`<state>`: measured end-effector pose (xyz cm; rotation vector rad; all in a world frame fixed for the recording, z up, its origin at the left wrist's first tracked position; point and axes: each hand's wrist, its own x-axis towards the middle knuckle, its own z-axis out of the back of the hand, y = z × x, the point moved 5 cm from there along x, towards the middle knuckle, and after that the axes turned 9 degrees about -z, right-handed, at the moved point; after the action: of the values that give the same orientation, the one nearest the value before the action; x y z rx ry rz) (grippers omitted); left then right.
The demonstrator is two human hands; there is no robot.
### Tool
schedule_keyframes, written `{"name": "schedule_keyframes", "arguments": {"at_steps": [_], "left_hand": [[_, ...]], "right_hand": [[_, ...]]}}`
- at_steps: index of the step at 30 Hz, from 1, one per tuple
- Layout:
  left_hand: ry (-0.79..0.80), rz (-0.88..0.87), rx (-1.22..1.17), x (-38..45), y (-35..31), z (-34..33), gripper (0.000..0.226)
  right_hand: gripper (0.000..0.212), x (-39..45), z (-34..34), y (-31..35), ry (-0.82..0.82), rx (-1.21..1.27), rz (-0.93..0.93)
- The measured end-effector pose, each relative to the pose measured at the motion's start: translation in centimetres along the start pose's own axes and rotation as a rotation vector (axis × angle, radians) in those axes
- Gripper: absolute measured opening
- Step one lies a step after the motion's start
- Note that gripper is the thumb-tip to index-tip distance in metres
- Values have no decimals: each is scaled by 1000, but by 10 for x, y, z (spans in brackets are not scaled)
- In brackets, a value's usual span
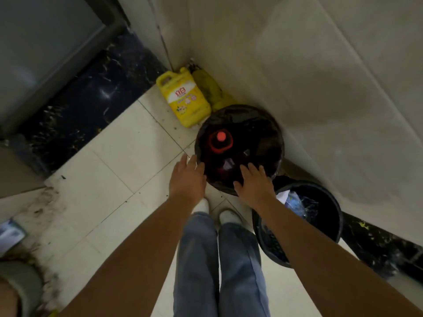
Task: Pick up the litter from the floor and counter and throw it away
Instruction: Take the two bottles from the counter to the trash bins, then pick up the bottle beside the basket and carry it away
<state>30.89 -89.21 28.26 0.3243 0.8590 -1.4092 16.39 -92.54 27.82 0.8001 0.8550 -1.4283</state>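
A round bin with a black liner (pixel 270 124) stands on the tiled floor against the wall. Inside it stands a dark bottle with a red cap (pixel 220 136), with some paper scraps below it. My left hand (pixel 187 179) hovers at the bin's near left rim, fingers spread, holding nothing. My right hand (pixel 254 184) is over the near right rim, fingers also apart and empty. A second black-lined bin (pixel 329 202) sits to the right, with white paper and blue plastic litter (pixel 290 200) in it.
A yellow detergent jug (pixel 183 99) and a yellow cloth (pixel 210 88) lie in the corner behind the bin. A dark marble threshold (pixel 91 94) runs at the left. Dirt specks mark the floor at the left. My shoes (pixel 226 216) stand just before the bins.
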Motion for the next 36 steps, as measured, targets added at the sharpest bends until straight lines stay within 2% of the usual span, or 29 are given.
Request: {"name": "schedule_keyframes", "arguments": {"at_steps": [5, 9, 13, 18, 22, 27, 31, 36], "left_hand": [[-163, 146, 23, -62, 21, 79, 48], [-285, 364, 5, -150, 37, 122, 50], [-409, 561, -88, -257, 46, 151, 51], [-654, 831, -189, -421, 62, 162, 52], [-772, 1073, -220, -564, 61, 126, 52], [-847, 1438, -376, -741, 19, 22, 53], [-853, 1695, -473, -866, -57, -94, 53], [-794, 2019, -619, -992, -197, -251, 53]], "right_hand": [[59, -61, 71, 59, -217, -198, 214], [60, -144, 105, 108, -372, -250, 417], [59, -244, 116, 155, -433, -316, 635], [59, -376, 93, 217, -536, -479, 920], [59, -498, 29, 248, -595, -628, 1211], [58, -652, -103, 240, -543, -813, 1550], [58, -762, -234, 177, -472, -919, 1808], [56, -880, -395, 46, -341, -1078, 2055]]}}
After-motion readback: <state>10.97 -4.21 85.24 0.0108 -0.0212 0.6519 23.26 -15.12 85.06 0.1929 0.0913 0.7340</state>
